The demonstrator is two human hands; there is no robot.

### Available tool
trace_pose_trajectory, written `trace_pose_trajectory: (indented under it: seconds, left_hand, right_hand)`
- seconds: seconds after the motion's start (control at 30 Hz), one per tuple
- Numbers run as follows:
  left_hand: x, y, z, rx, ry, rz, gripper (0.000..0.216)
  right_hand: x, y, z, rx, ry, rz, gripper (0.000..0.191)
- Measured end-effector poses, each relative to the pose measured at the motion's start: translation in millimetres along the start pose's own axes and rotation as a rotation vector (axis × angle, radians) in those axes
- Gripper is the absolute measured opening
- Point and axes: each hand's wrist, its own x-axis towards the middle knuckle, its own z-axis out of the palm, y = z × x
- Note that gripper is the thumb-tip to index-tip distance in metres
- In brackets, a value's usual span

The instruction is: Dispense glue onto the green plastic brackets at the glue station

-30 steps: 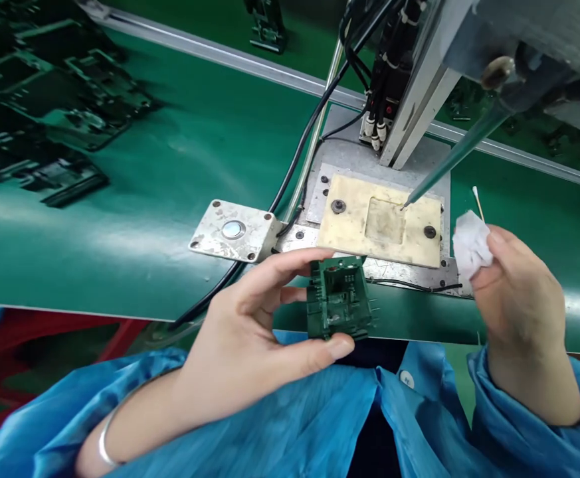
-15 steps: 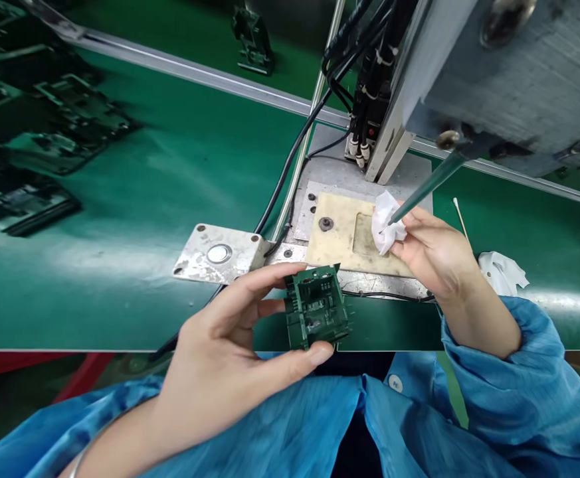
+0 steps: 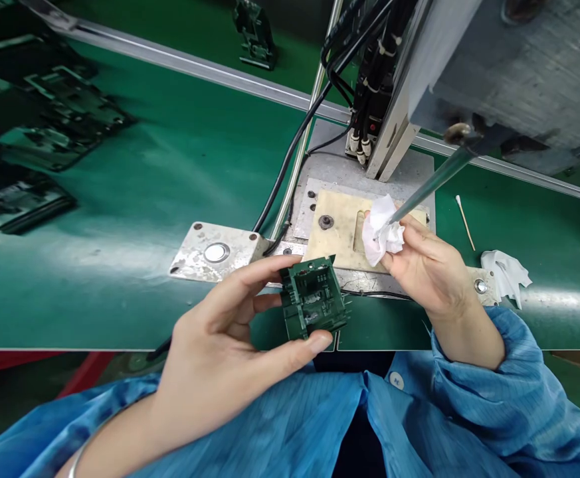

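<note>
My left hand point(image 3: 234, 332) grips a dark green plastic housing point(image 3: 314, 299) between thumb and fingers, its open, hollow side facing up. Thin pins stick out from the housing's right edge. My right hand point(image 3: 424, 259) pinches a crumpled white wipe point(image 3: 382, 232) around the lower end of a slim metal rod point(image 3: 434, 182), whose tip the wipe hides. The rod slants down from a metal machine head point(image 3: 529, 86). Under the wipe lies a cream fixture plate point(image 3: 339, 242) with a shallow recess, partly covered by my right hand and the wipe.
Metal boxes with round buttons stand left point(image 3: 217, 252) and right point(image 3: 482, 285) of the fixture. A cotton swab point(image 3: 465, 222) and another white wipe point(image 3: 506, 275) lie at right. Several dark green parts point(image 3: 60, 126) are at far left. Black cables point(image 3: 294, 143) run beside the upright column.
My right hand and the wipe have moved slightly left and down along the rod, uncovering the right button box. My left hand still holds the housing, almost unmoved.
</note>
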Motion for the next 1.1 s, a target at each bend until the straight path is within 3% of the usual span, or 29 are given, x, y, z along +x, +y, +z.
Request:
trace_pose_trajectory:
  seconds: [0.37,0.5,0.7,0.9,1.0,1.1]
  left_hand:
    - [-4,-2,-2,-0.037,0.020,-0.064,0.064]
    - [-5,1,-3,-0.055,0.014,-0.037,0.062]
    - [-7,1,-4,0.008,0.001,-0.022,0.061]
    - [-14,7,7,-0.049,-0.134,0.039,0.061]
    - [-14,13,9,-0.112,-0.259,0.148,0.071]
    - [-13,17,11,-0.168,-0.347,0.295,0.076]
  right_hand:
    - [8,10,9,-0.137,0.128,-0.080,0.023]
    - [-1,9,8,-0.133,0.200,-0.029,0.027]
    - [-64,1,-2,-0.225,0.349,-0.040,0.030]
    - [-130,8,-27,-0.474,0.298,-0.109,0.038]
    - [-147,12,-35,-0.598,0.288,-0.209,0.038]
    - [-155,9,-35,-0.749,0.181,-0.319,0.037]
